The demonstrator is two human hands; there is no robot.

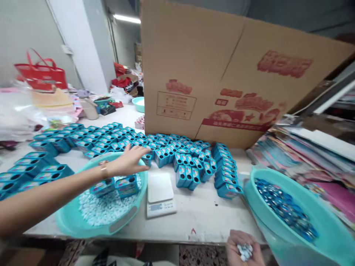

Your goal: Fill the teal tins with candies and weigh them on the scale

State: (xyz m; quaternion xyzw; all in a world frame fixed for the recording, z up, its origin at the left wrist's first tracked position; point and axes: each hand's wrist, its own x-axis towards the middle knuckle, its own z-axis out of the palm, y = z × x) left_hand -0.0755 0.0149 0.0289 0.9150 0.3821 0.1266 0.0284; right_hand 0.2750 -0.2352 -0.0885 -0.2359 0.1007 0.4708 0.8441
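Note:
My left hand (129, 160) reaches over the turquoise basin (63, 218), thumb and fingers apart, near a small blue box (146, 159); whether it touches that box I cannot tell. Many small white pellets (102, 208) fill the basin, and blue boxes (127, 186) lie on top of them. Low at the table's front edge, my right hand (235, 251) is cupped around a handful of white pellets (245, 252). Between the hands sits a white digital scale (160, 188) with a bare plate. Rows of upright blue boxes with round dark holes (188, 175) stand behind it.
A large cardboard carton (194, 74) rises behind the boxes. At right, another turquoise basin (257, 175) holds shiny blue-and-silver pieces (285, 207), beside stacked printed sheets (310, 162). A red bag (41, 75) and plastic wrapping (19, 114) are at the far left.

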